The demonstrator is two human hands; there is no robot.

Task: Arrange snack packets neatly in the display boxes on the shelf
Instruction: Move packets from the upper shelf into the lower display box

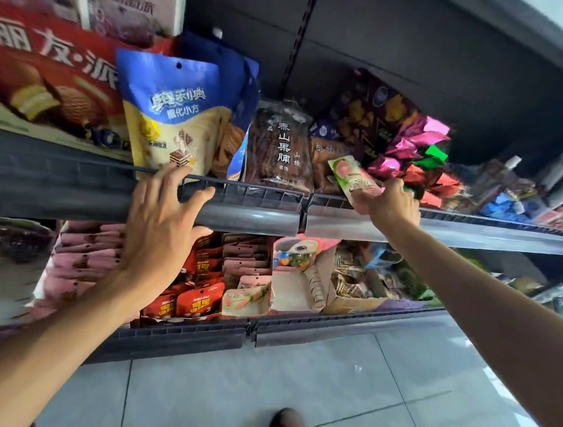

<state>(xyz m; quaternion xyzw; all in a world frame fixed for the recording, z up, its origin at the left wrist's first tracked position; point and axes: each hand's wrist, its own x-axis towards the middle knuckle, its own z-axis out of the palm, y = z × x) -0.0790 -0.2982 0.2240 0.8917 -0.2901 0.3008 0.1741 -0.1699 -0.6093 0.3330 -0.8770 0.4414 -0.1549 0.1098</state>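
right grip: right hand [393, 203] closed around a pink-green snack packet [354, 179], thumb and fingers pinching its lower end; packet tilted, raised over the front rail of the upper shelf [443, 230]
left grip: left hand [162, 226] spread open, holds nothing; fingertips rest on the upper shelf rail just below the blue-yellow wafer bag [173, 113]
held packet position: in the air at the upper shelf front, just right of the dark hawthorn-strip bag [281, 148], near the pile of pink and green foil sweets [417, 147]; not in any display box
matching packets: same pink-green design stands at the near end of the display box [247, 299] on the lower shelf, so the held one looks misplaced up top (judgement)
lower shelf, done so far: red packets [195, 305] stand in a fairly tidy row left of that box; pink packets [87, 256] stacked in rows further left, partly hidden by the left arm
lower shelf, left to do: open cardboard box [295, 292] right of the pink-green row looks mostly empty; boxes further right hold loose mixed snacks, blurred
upper shelf: bags lean at odd angles, red pie box [45, 77] at far left
progress: roughly mid-task (judgement); the held packet has yet to go down into its box, and the right-side boxes need straightening
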